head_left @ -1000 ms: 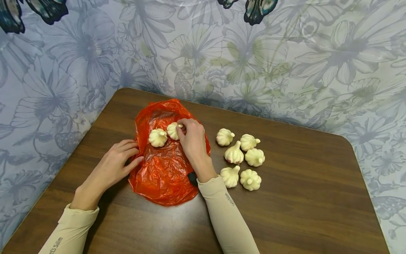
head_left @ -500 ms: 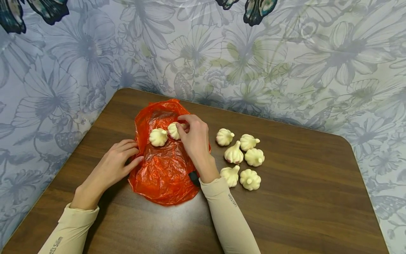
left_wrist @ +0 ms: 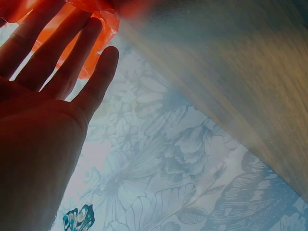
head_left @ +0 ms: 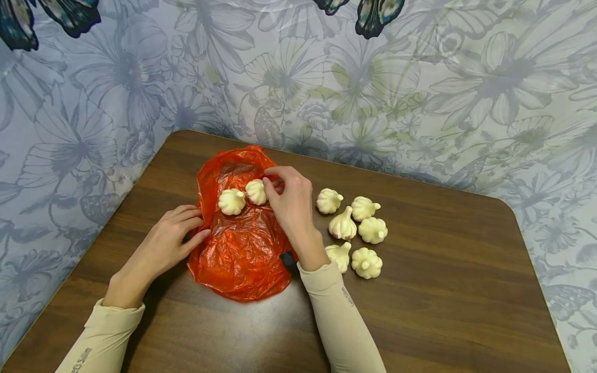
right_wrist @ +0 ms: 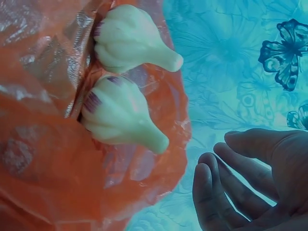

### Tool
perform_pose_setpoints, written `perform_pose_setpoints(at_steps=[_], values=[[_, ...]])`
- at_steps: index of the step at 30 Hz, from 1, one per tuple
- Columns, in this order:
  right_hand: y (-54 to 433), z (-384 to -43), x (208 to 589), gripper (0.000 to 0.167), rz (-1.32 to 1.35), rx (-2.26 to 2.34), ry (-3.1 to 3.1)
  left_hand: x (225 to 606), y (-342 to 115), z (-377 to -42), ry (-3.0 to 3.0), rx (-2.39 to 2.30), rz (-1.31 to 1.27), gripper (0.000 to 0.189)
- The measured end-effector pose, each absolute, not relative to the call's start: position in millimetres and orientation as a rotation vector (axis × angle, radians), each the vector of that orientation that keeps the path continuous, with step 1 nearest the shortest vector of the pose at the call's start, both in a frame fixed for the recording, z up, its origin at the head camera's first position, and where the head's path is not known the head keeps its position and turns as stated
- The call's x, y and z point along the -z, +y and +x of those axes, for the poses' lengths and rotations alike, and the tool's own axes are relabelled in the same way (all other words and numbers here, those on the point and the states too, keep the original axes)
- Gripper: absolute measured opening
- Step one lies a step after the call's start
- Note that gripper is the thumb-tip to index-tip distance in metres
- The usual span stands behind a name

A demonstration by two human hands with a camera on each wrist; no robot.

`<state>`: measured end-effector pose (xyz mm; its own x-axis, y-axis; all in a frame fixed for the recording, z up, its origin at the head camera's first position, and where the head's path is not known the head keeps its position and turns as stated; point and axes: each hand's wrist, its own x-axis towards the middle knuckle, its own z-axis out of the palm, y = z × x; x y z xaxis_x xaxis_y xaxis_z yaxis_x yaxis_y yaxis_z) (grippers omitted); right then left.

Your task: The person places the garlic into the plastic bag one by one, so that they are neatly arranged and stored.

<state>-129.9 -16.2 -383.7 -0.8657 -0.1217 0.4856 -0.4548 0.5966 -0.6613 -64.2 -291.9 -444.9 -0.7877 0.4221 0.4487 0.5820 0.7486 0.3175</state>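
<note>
A red plastic bag (head_left: 240, 264) lies crumpled on the table, and two pale garlic bulbs sit side by side on its film. My left hand (head_left: 170, 235) rests at the bag's left edge; the left wrist view shows its straight fingers (left_wrist: 89, 43) against the red film. Just right of the right-hand garlic bulb (head_left: 256, 191) is my right hand (head_left: 293, 204), its fingers loosely bent and holding nothing. A gap between that hand and the bulbs shows in the right wrist view. The left-hand garlic bulb (head_left: 231, 201) has no hand on it.
Several more garlic bulbs (head_left: 342, 224) lie grouped on the brown table (head_left: 448, 269), right of the bag and close to my right forearm. A patterned wall covering (head_left: 326, 93) rises behind the table's far edge. Something black (head_left: 287, 259) shows by my right wrist.
My right hand has let go of the right-hand garlic bulb and drawn slightly to the right. The bulb stays on the bag. My left hand has hardly moved.
</note>
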Motion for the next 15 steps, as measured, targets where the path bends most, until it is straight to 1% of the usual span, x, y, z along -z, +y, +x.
perform_pose_setpoints(at_steps=[15], values=[[4, -117, 378, 0.014, 0.501, -1.212, -2.407, 447, -292, -65, -2.57, 0.645, -0.801, 0.022]])
